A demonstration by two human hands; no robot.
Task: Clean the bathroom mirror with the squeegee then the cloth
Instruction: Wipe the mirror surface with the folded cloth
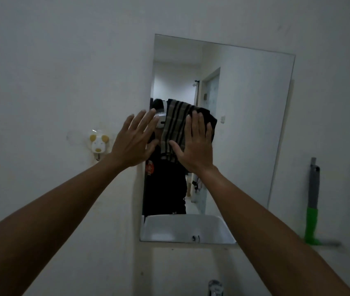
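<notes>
Bathroom wall mirror (244,124): I see right hand (195,144) pressing cloth (175,122) flat on the glass.
Left hand (133,142) splayed, holding nothing, at mirror's left edge; unwiped glass runs right; squeegee (312,201) parked far right.

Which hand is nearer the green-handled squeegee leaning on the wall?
Right. The right hand presses the striped dark cloth against the mirror, left of the green-handled squeegee. The left hand is farther left, at the mirror's left edge.

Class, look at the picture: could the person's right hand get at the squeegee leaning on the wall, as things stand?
Probably yes. The squeegee stands right of the mirror with bare wall between it and the right hand. That hand is pressing the cloth to the glass, so it would have to let go first.
</notes>
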